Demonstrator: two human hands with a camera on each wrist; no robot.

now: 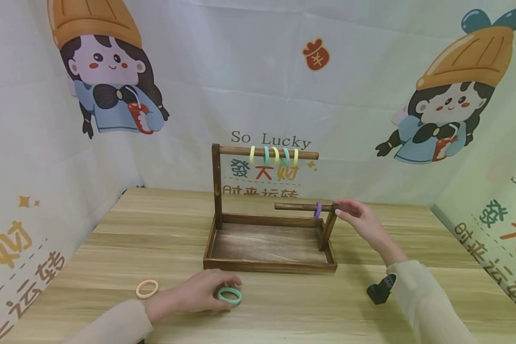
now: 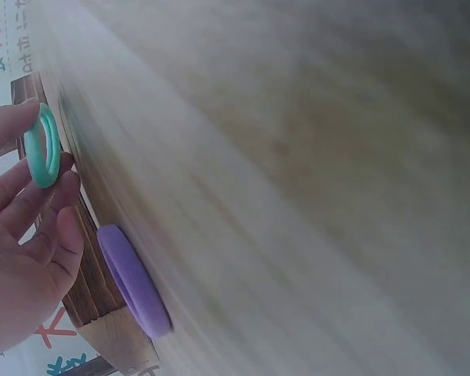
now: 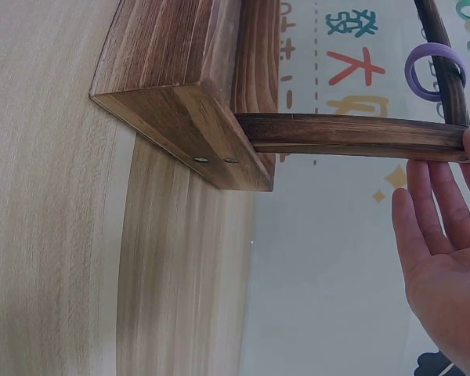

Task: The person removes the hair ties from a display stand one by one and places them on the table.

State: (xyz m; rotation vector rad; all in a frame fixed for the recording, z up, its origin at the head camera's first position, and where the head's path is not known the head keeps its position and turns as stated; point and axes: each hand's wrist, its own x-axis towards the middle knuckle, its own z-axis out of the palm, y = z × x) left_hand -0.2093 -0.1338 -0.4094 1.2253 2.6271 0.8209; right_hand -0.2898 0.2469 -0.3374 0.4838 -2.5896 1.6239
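My left hand (image 1: 198, 291) pinches a green ring (image 1: 230, 302) between thumb and fingers, low over the table in front of a wooden rack (image 1: 268, 267). In the left wrist view a purple ring (image 2: 133, 282) lies near that hand; the head view does not show it there. My right hand (image 1: 363, 222) holds the top of the rack's short right post (image 1: 328, 229), thumb on one side and fingertips on the other. Another purple ring (image 1: 317, 210) hangs on the lower bar (image 1: 294, 207), close to this post. Several yellow and green rings (image 1: 266, 155) hang on the upper bar (image 1: 236, 150).
A peach ring (image 1: 147, 289) lies on the table (image 1: 112, 243), left of my left hand. Beside my right sleeve is a small black object (image 1: 380, 289). Printed cloth (image 1: 258, 86) hangs behind the table and along both sides.
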